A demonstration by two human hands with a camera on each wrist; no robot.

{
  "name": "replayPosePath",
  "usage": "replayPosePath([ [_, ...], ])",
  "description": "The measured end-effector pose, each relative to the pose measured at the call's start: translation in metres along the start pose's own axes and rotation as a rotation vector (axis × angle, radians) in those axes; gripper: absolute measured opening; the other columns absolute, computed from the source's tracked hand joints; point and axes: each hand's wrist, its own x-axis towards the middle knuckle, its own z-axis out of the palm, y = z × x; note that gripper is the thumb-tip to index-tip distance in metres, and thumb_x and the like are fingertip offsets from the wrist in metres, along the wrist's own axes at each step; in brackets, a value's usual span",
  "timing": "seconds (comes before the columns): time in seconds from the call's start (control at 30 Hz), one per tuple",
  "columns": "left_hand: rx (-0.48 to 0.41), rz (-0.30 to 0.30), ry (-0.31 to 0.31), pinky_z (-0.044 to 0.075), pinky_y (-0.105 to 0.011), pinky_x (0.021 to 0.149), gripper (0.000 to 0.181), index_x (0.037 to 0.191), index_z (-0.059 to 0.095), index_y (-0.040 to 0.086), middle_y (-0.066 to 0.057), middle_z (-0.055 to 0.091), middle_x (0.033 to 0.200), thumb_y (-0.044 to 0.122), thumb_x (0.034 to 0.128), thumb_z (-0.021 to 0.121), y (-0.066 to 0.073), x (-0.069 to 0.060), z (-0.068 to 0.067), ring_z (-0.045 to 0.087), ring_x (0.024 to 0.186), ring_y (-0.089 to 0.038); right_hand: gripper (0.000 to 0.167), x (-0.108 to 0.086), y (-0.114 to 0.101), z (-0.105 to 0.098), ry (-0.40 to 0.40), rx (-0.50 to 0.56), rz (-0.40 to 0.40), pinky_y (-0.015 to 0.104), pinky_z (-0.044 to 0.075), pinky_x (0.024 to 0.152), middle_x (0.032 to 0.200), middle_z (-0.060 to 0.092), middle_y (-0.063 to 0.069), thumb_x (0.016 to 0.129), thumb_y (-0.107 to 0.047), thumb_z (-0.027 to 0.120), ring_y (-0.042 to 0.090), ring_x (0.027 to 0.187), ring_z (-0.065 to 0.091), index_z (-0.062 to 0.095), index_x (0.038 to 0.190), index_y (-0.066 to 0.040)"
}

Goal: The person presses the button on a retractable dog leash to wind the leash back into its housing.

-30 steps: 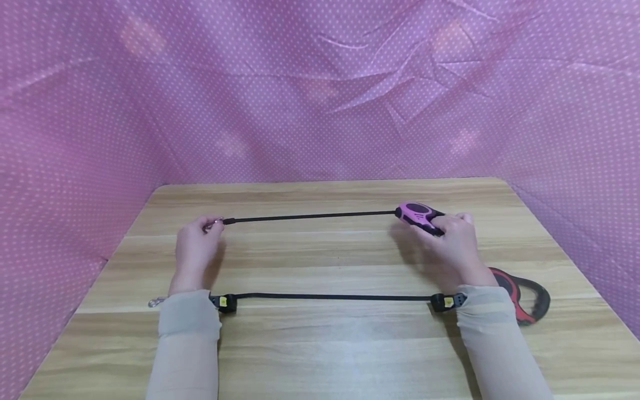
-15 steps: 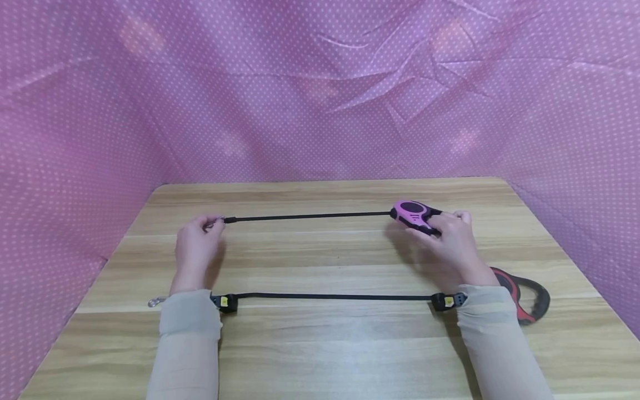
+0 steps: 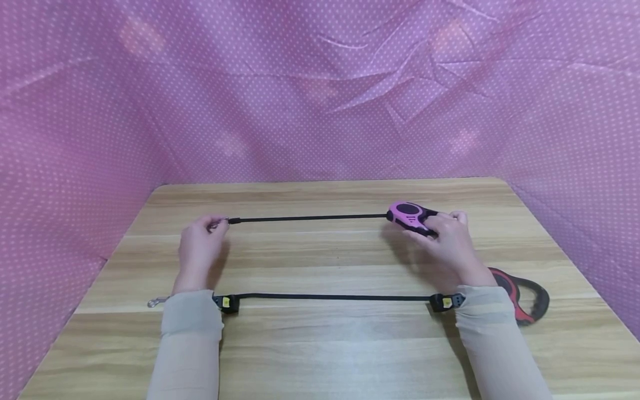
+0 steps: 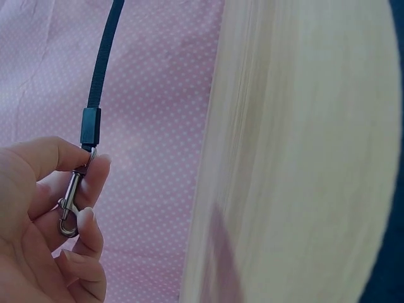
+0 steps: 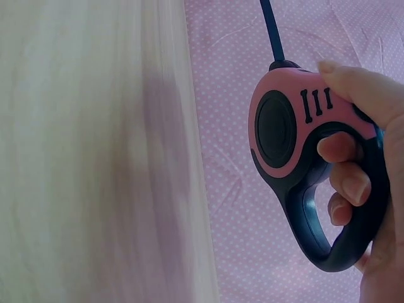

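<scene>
My left hand (image 3: 199,250) pinches the metal clip (image 4: 71,196) at one end of a black leash strap (image 3: 310,218), its thumb and forefinger at the clip's top. The strap runs straight across to a pink and black leash casing (image 3: 408,215). My right hand (image 3: 454,247) grips that casing; in the right wrist view the fingers curl through the loop handle of the casing (image 5: 303,126) and the thumb lies on its pink shell. Shadows of both hands fall on the wooden table, below the raised strap.
Nearer me, a second black strap (image 3: 330,297) lies across the table (image 3: 330,361). Its metal clip (image 3: 158,301) shows left of my left sleeve, and a red and black handle (image 3: 537,303) beside my right sleeve. Pink dotted cloth (image 3: 320,111) hangs around the table.
My right hand has moved slightly left with the pink casing, bringing it a little nearer my left hand. My left hand, still pinching the clip, has shifted slightly right.
</scene>
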Motion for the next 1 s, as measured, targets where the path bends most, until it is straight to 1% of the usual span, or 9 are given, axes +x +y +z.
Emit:
replayPosePath([
  [0.13,0.007,-0.001,-0.004,0.042,-0.053,0.103,0.045,0.137,0.057,0.015,-0.015,0.06,0.137,0.041,0.1013,0.048,-0.0001,0.0003,0.0008,0.055,0.123,-0.035,0.029,0.0007,-0.0016,-0.0004,-0.016,-0.002,0.01,0.053,0.032,0.09,0.08,0.072,0.016,0.074,-0.027,0.085,0.035,0.078,0.065,0.064,0.072,-0.006],
  [0.33,0.013,-0.012,-0.023,0.042,-0.054,0.103,0.046,0.138,0.056,0.015,-0.015,0.059,0.137,0.041,0.1015,0.047,0.0008,0.0004,0.0012,0.054,0.123,-0.036,0.031,0.0013,-0.0026,0.0001,-0.005,0.012,-0.01,0.054,0.032,0.09,0.073,0.07,0.012,0.071,-0.027,0.085,0.031,0.075,0.062,0.06,0.068,-0.009],
  [0.53,0.024,0.003,-0.017,0.042,-0.053,0.101,0.045,0.137,0.057,0.015,-0.015,0.06,0.134,0.041,0.1018,0.047,0.0009,0.001,0.0027,0.055,0.121,-0.035,0.032,0.0021,-0.0029,0.0011,0.005,0.015,-0.033,0.053,0.031,0.088,0.069,0.068,0.01,0.071,-0.026,0.086,0.029,0.072,0.061,0.06,0.067,-0.008],
  [0.67,0.039,0.014,-0.014,0.042,-0.054,0.101,0.045,0.136,0.058,0.015,-0.015,0.06,0.135,0.042,0.1017,0.047,0.0008,0.0012,0.0028,0.055,0.122,-0.036,0.034,0.0031,-0.003,0.0016,0.001,0.014,-0.044,0.053,0.031,0.087,0.065,0.064,0.007,0.071,-0.027,0.086,0.026,0.069,0.058,0.058,0.064,-0.01],
  [0.9,0.051,0.009,-0.016,0.042,-0.054,0.1,0.046,0.136,0.058,0.016,-0.015,0.06,0.136,0.044,0.1015,0.048,0.0032,0.0011,0.0025,0.055,0.123,-0.036,0.039,0.0029,-0.0029,0.0008,-0.015,0.024,-0.039,0.053,0.031,0.089,0.065,0.064,0.005,0.078,-0.039,0.08,0.024,0.069,0.056,0.057,0.064,-0.011],
  [1.0,0.049,0.009,-0.023,0.043,-0.053,0.098,0.046,0.136,0.058,0.016,-0.015,0.061,0.135,0.044,0.1015,0.048,0.0048,0.0006,0.0022,0.055,0.121,-0.035,0.039,0.0027,-0.0031,0.0009,-0.019,0.026,-0.043,0.052,0.03,0.089,0.065,0.064,0.005,0.078,-0.039,0.08,0.025,0.069,0.056,0.057,0.064,-0.011],
])
